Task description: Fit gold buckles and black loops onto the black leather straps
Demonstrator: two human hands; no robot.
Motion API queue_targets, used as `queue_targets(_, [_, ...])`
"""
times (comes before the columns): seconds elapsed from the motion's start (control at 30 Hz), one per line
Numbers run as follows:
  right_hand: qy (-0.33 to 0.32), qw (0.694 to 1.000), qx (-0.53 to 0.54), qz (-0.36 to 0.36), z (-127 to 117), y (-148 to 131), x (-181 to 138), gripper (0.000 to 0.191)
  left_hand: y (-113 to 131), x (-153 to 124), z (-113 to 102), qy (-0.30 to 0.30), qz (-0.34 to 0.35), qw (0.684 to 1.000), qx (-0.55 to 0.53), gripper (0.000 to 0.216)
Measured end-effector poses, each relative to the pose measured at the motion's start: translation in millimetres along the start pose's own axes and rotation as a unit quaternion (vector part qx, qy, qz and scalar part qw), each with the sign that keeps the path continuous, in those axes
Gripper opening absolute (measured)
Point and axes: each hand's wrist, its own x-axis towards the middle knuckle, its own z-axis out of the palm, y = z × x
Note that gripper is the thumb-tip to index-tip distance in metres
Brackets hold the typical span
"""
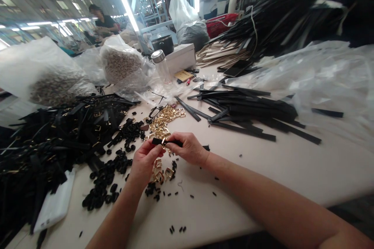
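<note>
My left hand (144,159) and my right hand (187,148) meet over the middle of the white table (263,171). Together they pinch a short black strap (168,142) with a small gold buckle at its centre. The left fingers grip the strap's left end, the right fingers its right end. Just under the hands lie a few loose gold buckles (160,173). A larger heap of gold buckles (163,120) sits right behind the hands.
Black loops (108,179) spread left of the hands beside a big pile of finished black straps (52,140). Long black strips (248,109) lie right. Behind stand bags of rings (119,64), a bottle (161,66), a white box (181,56). A person sits far back left.
</note>
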Motion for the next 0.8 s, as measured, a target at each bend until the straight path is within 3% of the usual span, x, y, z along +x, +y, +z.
queue_targets(0.13, [-0.019, 1.0, 0.002, 0.007, 1.4, 1.6, -0.3, 0.01, 0.6, -0.3, -0.3, 0.001, -0.018, 0.999, 0.036, 0.026])
queue_targets(0.37, [-0.032, 0.998, -0.039, -0.049, 0.1, 0.9, 0.4, 0.004, -1.5, 0.2, -0.8, -0.017, -0.027, 0.998, 0.047, 0.023])
queue_targets(0.63, [-0.076, 0.996, 0.018, -0.053, -5.7, -1.5, 1.9, 0.012, 4.6, -1.6, 2.8, 0.003, -0.011, 0.997, 0.078, 0.025])
queue_targets(0.8, [-0.065, 0.997, -0.021, -0.043, -8.6, -5.8, 2.9, 0.015, 9.8, -5.5, 3.7, 0.003, -0.01, 0.996, 0.083, 0.025])
